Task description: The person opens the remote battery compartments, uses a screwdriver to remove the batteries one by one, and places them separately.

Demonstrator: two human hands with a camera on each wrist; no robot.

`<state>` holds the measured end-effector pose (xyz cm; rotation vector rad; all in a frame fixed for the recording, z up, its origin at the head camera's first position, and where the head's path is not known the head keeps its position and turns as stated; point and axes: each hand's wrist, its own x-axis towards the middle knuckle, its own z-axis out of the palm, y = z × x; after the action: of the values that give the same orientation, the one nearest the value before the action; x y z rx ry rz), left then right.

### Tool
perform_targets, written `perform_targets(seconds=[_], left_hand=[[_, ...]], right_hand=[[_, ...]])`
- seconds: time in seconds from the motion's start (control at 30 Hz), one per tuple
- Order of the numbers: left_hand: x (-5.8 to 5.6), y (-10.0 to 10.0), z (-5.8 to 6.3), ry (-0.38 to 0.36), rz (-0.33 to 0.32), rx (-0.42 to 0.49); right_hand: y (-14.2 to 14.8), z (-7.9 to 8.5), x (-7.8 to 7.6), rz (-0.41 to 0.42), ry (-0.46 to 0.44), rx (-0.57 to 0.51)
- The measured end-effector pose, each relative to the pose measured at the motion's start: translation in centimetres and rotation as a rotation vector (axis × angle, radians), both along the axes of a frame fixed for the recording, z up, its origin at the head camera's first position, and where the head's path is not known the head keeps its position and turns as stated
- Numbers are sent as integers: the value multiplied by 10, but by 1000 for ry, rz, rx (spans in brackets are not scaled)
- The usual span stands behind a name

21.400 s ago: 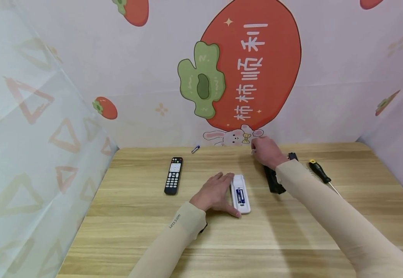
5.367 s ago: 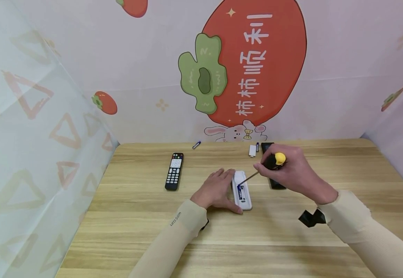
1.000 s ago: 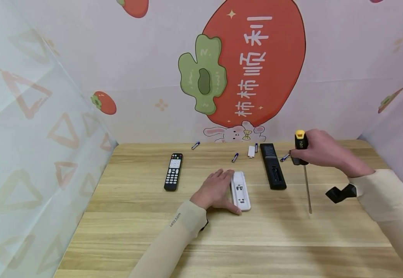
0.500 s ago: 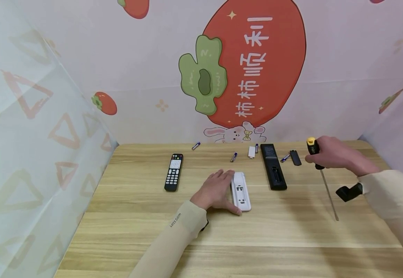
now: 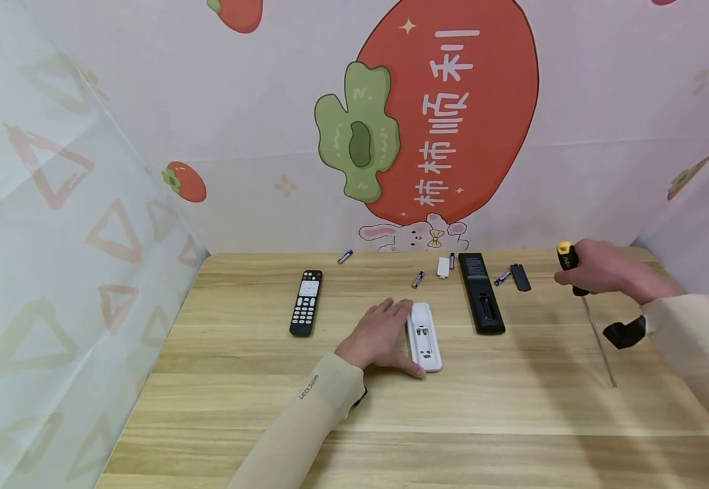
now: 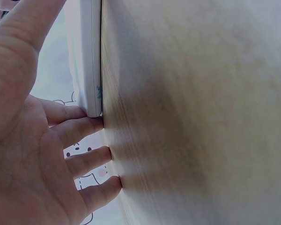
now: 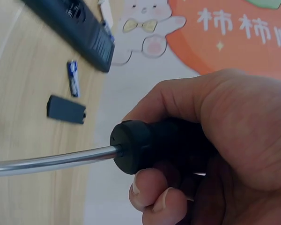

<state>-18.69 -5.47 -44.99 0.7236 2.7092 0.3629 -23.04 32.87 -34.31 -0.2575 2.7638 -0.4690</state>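
Note:
My left hand holds a white remote control lying face down on the table. The thumb is at its near end and the fingers are at its far end. Its battery compartment is open and bare. On the right, my right hand grips a screwdriver by its black and yellow handle, the shaft slanting down toward the table. In the right wrist view, fingers and thumb wrap the handle. Just beyond the white remote lies a blue and white battery.
A black remote lies face down, its compartment uncovered. Near it are a black battery cover, a battery, another battery and a white cover. Leftward lie a face-up black remote and one more battery.
The screwdriver tip was in the white remote's compartment; its batteries are now out. My right hand has since carried the screwdriver rightward, past the black cover. The loose battery rolled slightly. My left hand stayed put.

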Motion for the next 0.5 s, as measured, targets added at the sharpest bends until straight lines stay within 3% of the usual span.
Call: perform_targets(seconds=[0.5], left_hand=[[0, 0, 0, -5, 4, 1]], right_hand=[[29, -15, -11, -75, -70, 16]])
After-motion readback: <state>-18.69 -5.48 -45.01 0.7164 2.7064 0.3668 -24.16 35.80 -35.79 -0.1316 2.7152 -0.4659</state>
